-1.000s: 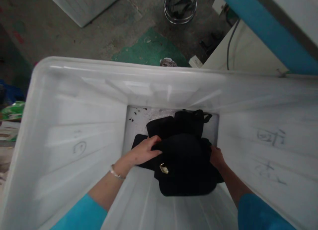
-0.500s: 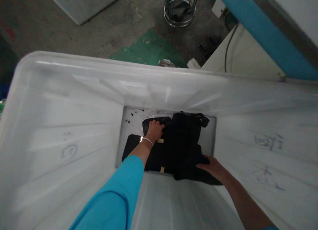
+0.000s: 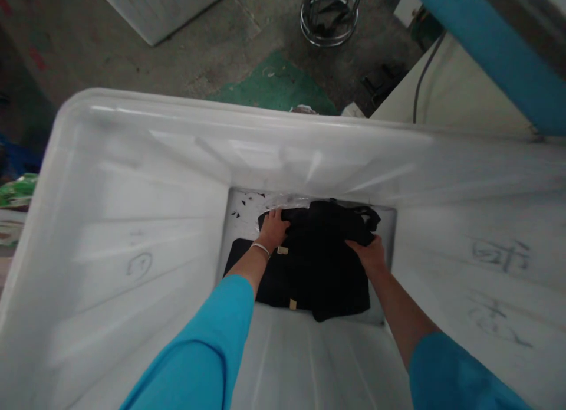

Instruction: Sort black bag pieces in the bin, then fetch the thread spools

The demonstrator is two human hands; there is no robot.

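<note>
Both my arms, in blue sleeves, reach deep into a large white plastic bin (image 3: 132,180). A pile of black garments (image 3: 318,268) with small tan tags lies on its bottom. My left hand (image 3: 274,228), a thin bracelet on the wrist, rests on the far left edge of the pile with its fingers curled over the cloth. On the far right part of the pile, my right hand (image 3: 369,252) presses down with its fingers bent onto the fabric.
The bin's walls carry faint pen marks (image 3: 502,253). Scraps and clear film (image 3: 260,202) lie at the bin's far bottom. Beyond it are a concrete floor with a green patch (image 3: 278,85), a metal wire stand (image 3: 329,15) and a white panel (image 3: 163,9).
One second ago both hands held a black garment above the pile. It now lies on the pile. My left hand went to the far edge; my right hand then moved forward onto the top.
</note>
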